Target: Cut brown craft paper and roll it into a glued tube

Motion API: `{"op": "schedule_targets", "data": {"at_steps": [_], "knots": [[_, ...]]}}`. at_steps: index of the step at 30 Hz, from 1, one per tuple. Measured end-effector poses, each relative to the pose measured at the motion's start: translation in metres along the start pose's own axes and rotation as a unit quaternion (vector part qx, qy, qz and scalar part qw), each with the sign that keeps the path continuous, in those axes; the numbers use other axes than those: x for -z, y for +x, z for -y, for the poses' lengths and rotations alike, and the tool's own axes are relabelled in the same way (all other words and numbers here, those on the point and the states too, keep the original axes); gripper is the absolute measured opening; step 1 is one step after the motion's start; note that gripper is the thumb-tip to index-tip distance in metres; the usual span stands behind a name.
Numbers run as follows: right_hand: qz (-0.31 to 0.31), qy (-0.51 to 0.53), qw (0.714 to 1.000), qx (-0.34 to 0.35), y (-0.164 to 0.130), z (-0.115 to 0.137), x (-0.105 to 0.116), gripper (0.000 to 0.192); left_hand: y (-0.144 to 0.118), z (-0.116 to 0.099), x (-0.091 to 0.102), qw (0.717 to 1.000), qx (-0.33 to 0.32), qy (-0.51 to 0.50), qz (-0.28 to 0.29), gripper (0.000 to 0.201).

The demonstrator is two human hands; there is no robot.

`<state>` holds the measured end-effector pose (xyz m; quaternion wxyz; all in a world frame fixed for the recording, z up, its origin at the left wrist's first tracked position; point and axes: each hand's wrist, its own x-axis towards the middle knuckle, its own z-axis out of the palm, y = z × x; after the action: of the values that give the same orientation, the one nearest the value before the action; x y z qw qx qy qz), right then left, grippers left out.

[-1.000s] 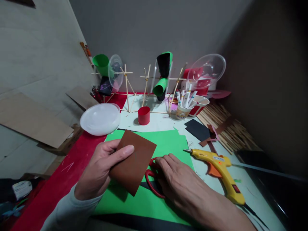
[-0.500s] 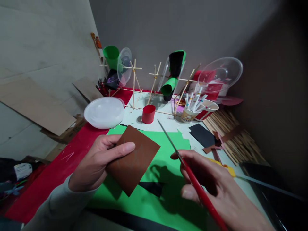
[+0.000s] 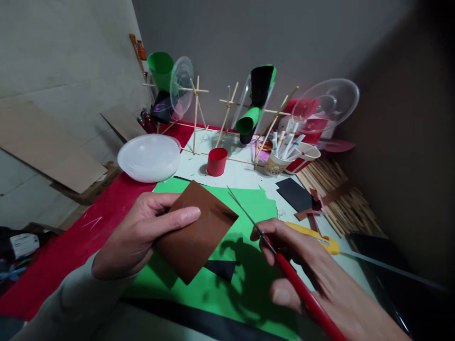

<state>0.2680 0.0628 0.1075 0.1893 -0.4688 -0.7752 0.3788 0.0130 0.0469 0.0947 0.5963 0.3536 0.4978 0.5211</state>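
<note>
Hands: left (image 3: 142, 234) grips one brown sheet (image 3: 195, 229); right (image 3: 313, 274), one scissors (image 3: 284, 270).

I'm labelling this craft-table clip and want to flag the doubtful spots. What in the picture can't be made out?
- Scissors: the handles are covered by the right hand, head view.
- Glue gun: mostly behind that hand; only a yellow strip shows.
- Black sheet: partly under the brown sheet held by the left hand.
- Marker cup: print too small to read.
- Right side: too dark.

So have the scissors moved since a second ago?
Yes. The red-handled scissors have left the green sheet and are now lifted in the right hand, blades pointing toward the brown square.
</note>
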Motion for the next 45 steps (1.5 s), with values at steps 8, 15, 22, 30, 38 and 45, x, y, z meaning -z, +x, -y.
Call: {"op": "schedule_targets", "data": {"at_steps": [8, 15, 22, 30, 38, 45], "knots": [[-0.004, -0.006, 1.000, 0.017, 0.000, 0.004, -0.003, 0.046, -0.002, 0.002, 0.001, 1.000, -0.001, 0.017, 0.023, 0.027], [-0.005, -0.019, 1.000, 0.013, -0.001, 0.005, -0.005, 0.045, -0.006, -0.001, -0.006, 0.999, 0.010, 0.044, -0.008, 0.029], [-0.009, -0.002, 1.000, 0.028, 0.001, 0.007, -0.006, 0.046, -0.008, -0.001, -0.010, 0.998, 0.025, 0.054, -0.006, 0.028], [-0.001, -0.031, 0.999, 0.017, -0.004, 0.006, -0.006, 0.047, -0.006, -0.001, -0.008, 0.998, 0.038, 0.031, 0.026, 0.028], [-0.013, -0.061, 0.998, 0.017, -0.006, 0.001, -0.006, 0.040, -0.001, 0.001, 0.000, 0.995, 0.043, 0.041, 0.080, 0.020], [-0.016, -0.067, 0.997, 0.035, -0.006, -0.006, -0.010, 0.040, -0.001, 0.003, 0.002, 0.995, 0.053, 0.047, 0.073, 0.021]]}}
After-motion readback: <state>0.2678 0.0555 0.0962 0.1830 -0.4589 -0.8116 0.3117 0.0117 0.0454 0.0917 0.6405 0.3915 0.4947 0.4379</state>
